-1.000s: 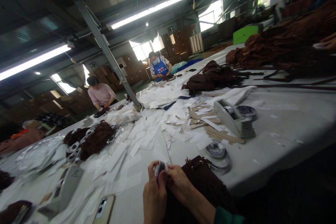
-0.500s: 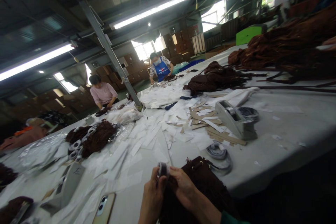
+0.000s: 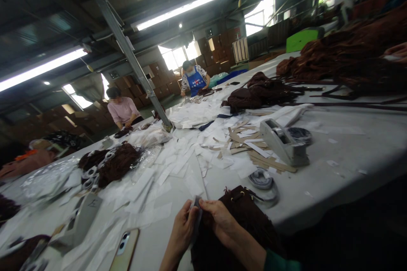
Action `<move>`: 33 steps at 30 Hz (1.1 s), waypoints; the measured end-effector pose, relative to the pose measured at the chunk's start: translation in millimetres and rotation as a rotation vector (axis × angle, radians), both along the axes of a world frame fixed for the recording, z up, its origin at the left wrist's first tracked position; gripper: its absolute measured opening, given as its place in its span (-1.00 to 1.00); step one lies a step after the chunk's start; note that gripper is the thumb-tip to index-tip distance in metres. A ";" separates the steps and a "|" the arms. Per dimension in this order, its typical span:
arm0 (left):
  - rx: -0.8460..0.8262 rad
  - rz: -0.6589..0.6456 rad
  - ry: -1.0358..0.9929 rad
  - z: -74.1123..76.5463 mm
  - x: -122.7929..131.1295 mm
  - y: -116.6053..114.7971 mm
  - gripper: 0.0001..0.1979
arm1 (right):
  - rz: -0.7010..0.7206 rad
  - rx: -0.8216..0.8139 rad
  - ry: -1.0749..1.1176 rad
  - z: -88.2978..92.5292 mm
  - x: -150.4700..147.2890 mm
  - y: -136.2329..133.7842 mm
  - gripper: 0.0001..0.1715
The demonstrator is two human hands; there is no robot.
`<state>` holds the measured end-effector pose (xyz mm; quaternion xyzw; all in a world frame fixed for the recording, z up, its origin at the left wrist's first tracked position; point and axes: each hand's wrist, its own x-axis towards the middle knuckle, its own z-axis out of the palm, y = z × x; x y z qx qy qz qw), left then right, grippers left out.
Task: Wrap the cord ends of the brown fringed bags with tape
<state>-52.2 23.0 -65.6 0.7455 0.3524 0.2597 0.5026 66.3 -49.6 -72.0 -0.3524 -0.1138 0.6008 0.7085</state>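
Observation:
My left hand (image 3: 182, 225) is closed on a strap wrapped in thin whitish material (image 3: 197, 212), held just above the table's near side. The fingertips of my right hand (image 3: 219, 218) pinch the upper end of the same wrapped strap. Beneath and beside my right hand lies a dark brown drawstring bag (image 3: 243, 216) with metal eyelets, partly covered by my forearm. A coiled strap in pale wrapping (image 3: 262, 180) rests against the bag's far right side, apart from my hands.
A tape dispenser (image 3: 288, 150) stands right of cardboard strips (image 3: 254, 146); another dispenser (image 3: 79, 220) is at left, near a phone (image 3: 125, 250). White paper pieces (image 3: 178, 165) litter the table. Brown bags (image 3: 260, 93) lie beyond. Two people (image 3: 194, 80) work across the table; another hand (image 3: 397, 53) shows at right.
The wrapped strap showed as a dark rounded loop between my hands; now it appears as a flatter, paler strip. My fingers have shifted slightly on it. The bag has stayed put.

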 end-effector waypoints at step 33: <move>-0.791 -0.022 -0.457 1.9 -14.2 2.6 -0.59 | 0.206 0.219 -0.473 34.8 20.4 3.6 -0.52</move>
